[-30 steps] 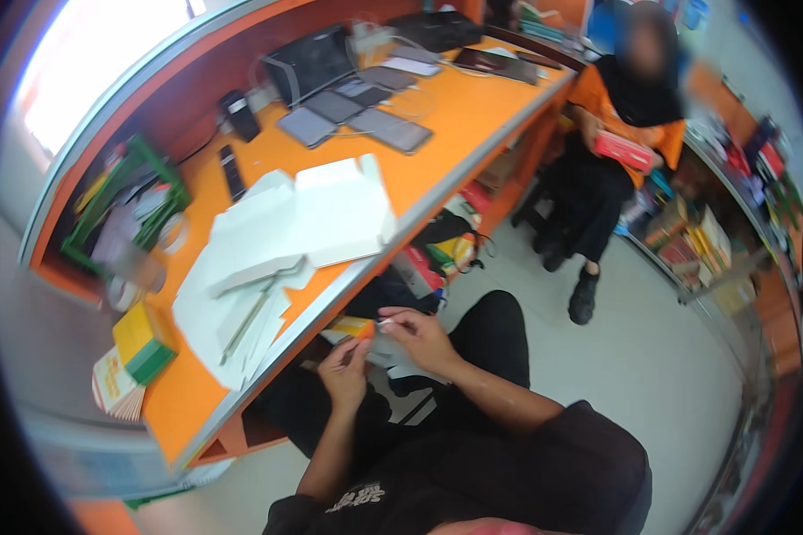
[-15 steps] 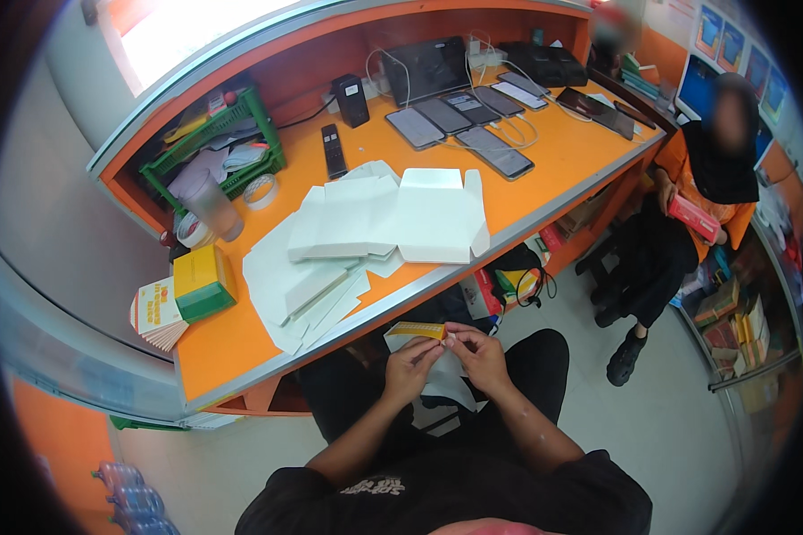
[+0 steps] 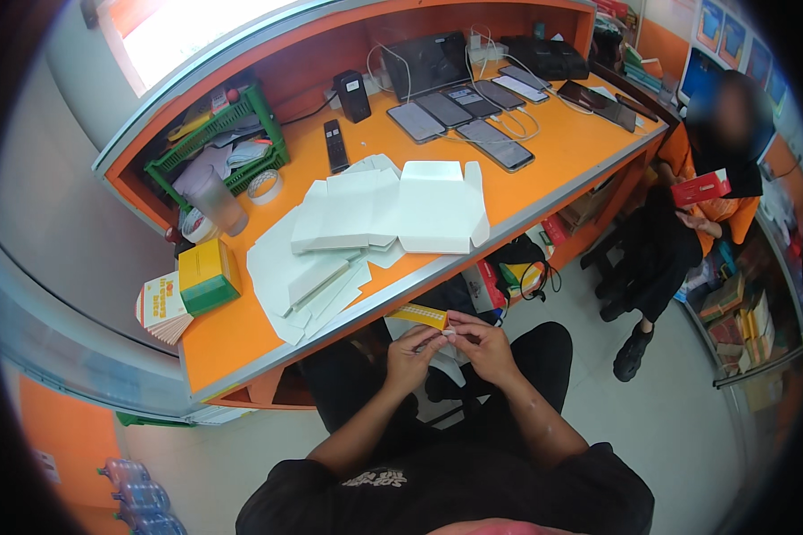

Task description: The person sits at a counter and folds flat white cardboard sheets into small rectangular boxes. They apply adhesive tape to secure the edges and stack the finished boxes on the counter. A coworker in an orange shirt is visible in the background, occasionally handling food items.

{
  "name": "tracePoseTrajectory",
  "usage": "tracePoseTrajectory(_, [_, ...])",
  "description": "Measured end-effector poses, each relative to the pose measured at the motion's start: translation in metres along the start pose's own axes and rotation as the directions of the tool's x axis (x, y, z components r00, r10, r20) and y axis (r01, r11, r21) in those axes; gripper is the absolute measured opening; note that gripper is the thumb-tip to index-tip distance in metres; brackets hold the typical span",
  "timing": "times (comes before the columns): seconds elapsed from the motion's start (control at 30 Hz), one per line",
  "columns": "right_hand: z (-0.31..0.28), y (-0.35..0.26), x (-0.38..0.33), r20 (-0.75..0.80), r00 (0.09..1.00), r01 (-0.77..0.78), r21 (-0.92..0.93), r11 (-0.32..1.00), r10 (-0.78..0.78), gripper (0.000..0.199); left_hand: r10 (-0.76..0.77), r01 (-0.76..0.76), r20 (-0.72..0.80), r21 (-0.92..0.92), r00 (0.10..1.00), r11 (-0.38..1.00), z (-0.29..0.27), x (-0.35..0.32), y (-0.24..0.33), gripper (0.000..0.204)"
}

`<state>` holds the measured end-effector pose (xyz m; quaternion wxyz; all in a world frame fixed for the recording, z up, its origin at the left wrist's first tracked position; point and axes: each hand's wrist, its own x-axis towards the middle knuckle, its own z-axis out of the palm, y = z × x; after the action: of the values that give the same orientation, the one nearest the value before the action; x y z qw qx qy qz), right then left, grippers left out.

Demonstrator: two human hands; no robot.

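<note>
Above my lap, near the desk's front edge, a partly folded yellow and white cardboard box [image 3: 422, 314] is between my two hands. My left hand [image 3: 410, 355] grips its near side with fingers bent inward. My right hand [image 3: 484, 349] pinches the right end of the box, the thumb close to the left fingers. A pale flap shows between the fingertips. On the orange desk [image 3: 317, 147] beyond lies a pile of flat white box blanks [image 3: 348, 218]. Left of the pile are a yellow and green box [image 3: 207, 275] and a fanned stack of folded cartons [image 3: 163, 310].
Several phones [image 3: 495, 145] with white cables lie before a laptop [image 3: 426, 64]. A remote [image 3: 335, 147], tape roll [image 3: 265, 186], clear cup [image 3: 219, 203] and green basket [image 3: 268, 125] stand on the desk. At right a seated person holds a red box [image 3: 700, 188].
The box in my hands has tipped and risen a little, its yellow side turning. The seated person has raised the red box. The view has shifted slightly.
</note>
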<state>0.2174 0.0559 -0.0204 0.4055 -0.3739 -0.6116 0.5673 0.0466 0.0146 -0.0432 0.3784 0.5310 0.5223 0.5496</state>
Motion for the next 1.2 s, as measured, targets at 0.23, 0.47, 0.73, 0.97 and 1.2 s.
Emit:
tracePoseTrajectory(0.23, [-0.013, 0.007, 0.006, 0.093, 0.994, -0.072, 0.203, 0.977, 0.054, 0.021, -0.026, 0.023, -0.042, -0.068, 0.999, 0.997, 0.003, -0.001, -0.006, 0.019])
tracePoseTrajectory(0.47, [0.003, 0.017, -0.002, 0.021, 0.999, 0.037, 0.109, 0.993, -0.039, 0.021, -0.142, 0.141, 0.014, -0.227, 0.990, 0.964, 0.009, -0.006, -0.014, 0.025])
tracePoseTrajectory(0.73, [0.016, 0.012, -0.006, 0.161, 0.942, 0.331, -0.310, 0.891, -0.294, 0.055, -0.080, 0.030, -0.252, -0.198, 0.964, 0.980, 0.008, 0.002, -0.013, 0.034])
tracePoseTrajectory(0.97, [0.030, 0.053, -0.007, -0.027, 0.976, 0.182, -0.460, 0.869, -0.218, 0.036, -0.283, 0.130, -0.410, -0.362, 0.867, 0.923, 0.016, -0.004, -0.030, 0.030])
tracePoseTrajectory(1.2, [0.015, 0.098, -0.003, -0.303, 0.953, 0.014, -0.026, 1.000, -0.022, 0.021, -0.148, 0.096, 0.280, 0.190, 0.948, 0.977, -0.010, 0.012, -0.030, 0.034])
